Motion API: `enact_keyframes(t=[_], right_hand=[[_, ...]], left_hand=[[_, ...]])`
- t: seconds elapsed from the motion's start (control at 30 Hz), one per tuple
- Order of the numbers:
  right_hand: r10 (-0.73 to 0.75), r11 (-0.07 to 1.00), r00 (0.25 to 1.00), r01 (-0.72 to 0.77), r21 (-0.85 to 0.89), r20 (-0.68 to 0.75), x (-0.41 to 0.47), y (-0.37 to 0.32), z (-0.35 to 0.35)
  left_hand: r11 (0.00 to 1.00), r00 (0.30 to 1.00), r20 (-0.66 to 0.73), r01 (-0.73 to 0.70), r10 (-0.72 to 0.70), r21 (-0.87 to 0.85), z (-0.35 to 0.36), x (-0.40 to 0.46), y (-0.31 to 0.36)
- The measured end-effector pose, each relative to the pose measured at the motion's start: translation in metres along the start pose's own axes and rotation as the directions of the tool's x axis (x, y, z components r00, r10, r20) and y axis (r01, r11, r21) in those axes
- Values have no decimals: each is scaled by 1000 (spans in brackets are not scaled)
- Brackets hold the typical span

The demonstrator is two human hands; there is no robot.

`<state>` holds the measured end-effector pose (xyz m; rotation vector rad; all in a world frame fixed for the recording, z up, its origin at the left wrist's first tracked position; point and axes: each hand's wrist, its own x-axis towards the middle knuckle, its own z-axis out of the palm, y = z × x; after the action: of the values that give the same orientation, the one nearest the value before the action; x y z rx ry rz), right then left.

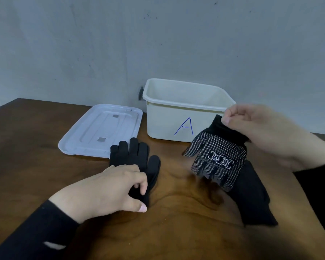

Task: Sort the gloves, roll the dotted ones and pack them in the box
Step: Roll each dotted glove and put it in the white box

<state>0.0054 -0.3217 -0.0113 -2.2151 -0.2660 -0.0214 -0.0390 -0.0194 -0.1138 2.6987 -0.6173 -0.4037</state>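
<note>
Right hand (263, 132) pinched the cuff of a dotted glove (219, 158), which hung fingers-down in front of the box (176, 117); left hand (109, 188) gripped a plain black glove (137, 158) lying flat on the table (176, 231), front-left of the box; another dark glove (251, 196) lay front-right of the box; lid (101, 130) lay left of the box.
</note>
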Motion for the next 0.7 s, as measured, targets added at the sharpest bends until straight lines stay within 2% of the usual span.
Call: enact_keyframes(t=[0.1,0.17,0.23,0.3,0.4,0.6,0.7], right_hand=[[-136,990,984,139,17,-116,0,-15,4],[-171,982,980,161,-100,-104,-9,-12,17],[-184,954,982,169,-247,-39,-22,1,39],[-155,918,982,183,-352,108,-35,19,66],[-107,886,947,230,-403,304,-51,41,98],[-124,858,937,267,-438,328,-56,51,109],[-122,861,935,267,-433,334,-55,49,109]], left_hand=[[1000,1000,6,-14,14,8,-2,-2,0],[1000,1000,15,-13,13,7,-3,-2,-1],[1000,1000,27,-6,5,11,-3,-2,-2],[1000,999,41,6,-6,0,-3,-2,-2],[1000,999,51,4,-4,-1,-2,-3,-2],[999,1000,17,-16,15,31,-5,-5,2],[997,995,-96,24,-32,-78,-8,-5,4]])
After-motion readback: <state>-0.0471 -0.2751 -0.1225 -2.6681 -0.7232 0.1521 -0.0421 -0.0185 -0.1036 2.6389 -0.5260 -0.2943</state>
